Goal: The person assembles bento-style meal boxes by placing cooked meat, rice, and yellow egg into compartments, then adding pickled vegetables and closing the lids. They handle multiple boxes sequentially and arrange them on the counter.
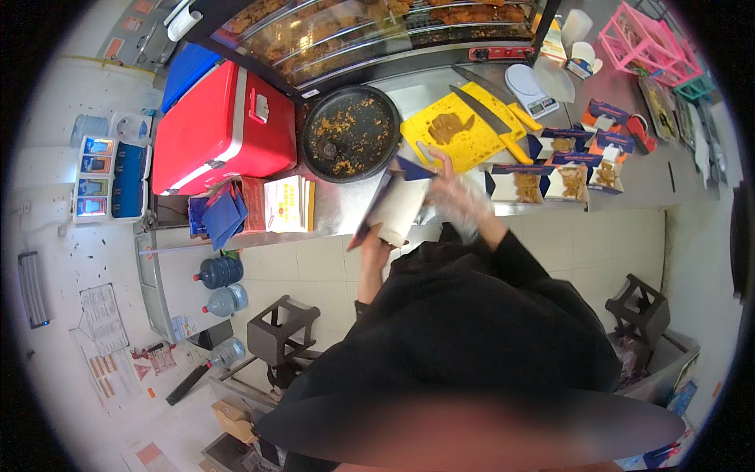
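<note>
An unfolded cardboard food box (399,206), white inside and dark blue outside, is held in front of my body at the counter's near edge. My left hand (374,250) is closed on its lower left end. My right hand (458,195), in a clear plastic glove, is at the box's upper right edge, fingers closed around a flap there. Just beyond lies a round black pan (351,132) with orange-brown crumbs. To its right a yellow cutting board (421,130) carries a flattened brown piece of food (448,127) and a yellow-handled knife (487,114).
Several filled food boxes (570,182) stand right of the board, near a white kitchen scale (530,88). A red cooler box (228,130) sits left of the pan, with folded blue cartons (226,216) near it. A heated display case (338,35) with fried food spans the back. Pink baskets (641,43) stand far right.
</note>
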A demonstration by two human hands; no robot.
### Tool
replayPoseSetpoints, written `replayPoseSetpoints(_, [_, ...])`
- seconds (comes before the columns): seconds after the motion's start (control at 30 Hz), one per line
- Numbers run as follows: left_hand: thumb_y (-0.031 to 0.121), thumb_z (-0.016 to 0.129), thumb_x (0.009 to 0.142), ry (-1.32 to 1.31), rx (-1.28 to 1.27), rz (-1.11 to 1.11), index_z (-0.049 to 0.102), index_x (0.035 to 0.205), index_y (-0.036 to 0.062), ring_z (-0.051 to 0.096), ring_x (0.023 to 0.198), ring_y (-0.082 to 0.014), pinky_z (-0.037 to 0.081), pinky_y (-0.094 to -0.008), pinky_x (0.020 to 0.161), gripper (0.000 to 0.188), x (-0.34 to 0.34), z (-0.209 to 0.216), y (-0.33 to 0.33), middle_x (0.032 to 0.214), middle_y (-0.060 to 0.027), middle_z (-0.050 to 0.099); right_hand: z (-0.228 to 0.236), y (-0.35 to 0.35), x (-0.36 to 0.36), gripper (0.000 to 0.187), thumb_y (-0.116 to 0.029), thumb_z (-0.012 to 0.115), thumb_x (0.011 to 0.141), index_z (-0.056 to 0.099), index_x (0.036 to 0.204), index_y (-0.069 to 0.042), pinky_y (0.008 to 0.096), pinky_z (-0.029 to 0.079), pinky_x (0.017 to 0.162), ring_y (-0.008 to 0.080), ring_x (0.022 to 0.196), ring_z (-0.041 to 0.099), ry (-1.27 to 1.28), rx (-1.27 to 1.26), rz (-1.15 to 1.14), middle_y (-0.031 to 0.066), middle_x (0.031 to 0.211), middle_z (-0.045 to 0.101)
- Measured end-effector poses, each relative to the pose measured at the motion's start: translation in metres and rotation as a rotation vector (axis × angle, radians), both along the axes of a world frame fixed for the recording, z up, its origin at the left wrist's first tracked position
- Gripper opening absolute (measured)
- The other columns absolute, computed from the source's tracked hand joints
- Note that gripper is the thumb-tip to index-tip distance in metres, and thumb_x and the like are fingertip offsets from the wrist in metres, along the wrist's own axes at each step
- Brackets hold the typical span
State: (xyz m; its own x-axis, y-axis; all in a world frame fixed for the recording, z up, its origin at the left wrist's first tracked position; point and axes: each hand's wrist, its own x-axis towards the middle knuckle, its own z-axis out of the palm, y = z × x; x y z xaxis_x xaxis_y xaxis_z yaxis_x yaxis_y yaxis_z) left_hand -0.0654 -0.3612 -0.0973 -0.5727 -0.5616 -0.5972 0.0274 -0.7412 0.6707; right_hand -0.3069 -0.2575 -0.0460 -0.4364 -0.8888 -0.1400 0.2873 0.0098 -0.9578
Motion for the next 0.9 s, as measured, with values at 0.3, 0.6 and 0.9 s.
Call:
replayPoseSetpoints(0.3, [0.033, 0.037, 0.096, -0.515, -0.29, -0.012, 0.048, 0.123, -0.0066, 0.066, 0.088, -0.041, 0.058, -0.0576, 0.062, 0.05, 0.014, -0.014, -0.014, 0.107, -0.0227, 0.062, -0.101, -0.126, -0.136, 0.086, -0.068, 0.055, 0.075, 0.036, 0.142, -0.017, 0.0634, 0.031, 0.097, 0.0453, 0.116, 0.047, 1.177, 1.233, -0.061, 0.0235, 0.134, 0.043])
replayPoseSetpoints(0.6, [0.024, 0.047, 0.09, -0.491, -0.139, -0.024, 0.029, 0.137, -0.0012, 0.066, 0.072, -0.041, 0.062, -0.0463, 0.059, 0.056, -0.037, -0.018, -0.035, 0.109, -0.0279, 0.056, -0.16, -0.136, -0.121, 0.028, -0.025, 0.054, 0.085, 0.056, 0.112, -0.016, 0.0476, 0.048, 0.077, 0.0332, 0.101, 0.057, 1.469, 1.035, -0.014, 0.0151, 0.113, 0.058])
replayPoseSetpoints(0.9, [0.024, 0.038, 0.093, -0.936, -0.681, -0.315, 0.025, 0.141, -0.0061, 0.067, 0.073, -0.041, 0.055, -0.0482, 0.067, 0.058, -0.097, -0.012, -0.058, 0.083, -0.0296, 0.065, -0.024, -0.082, -0.085, 0.032, 0.007, 0.056, 0.066, 0.05, 0.092, -0.01, 0.0311, 0.044, 0.082, 0.0172, 0.091, 0.052, 0.205, -0.32, -0.197, 0.0041, 0.097, 0.051])
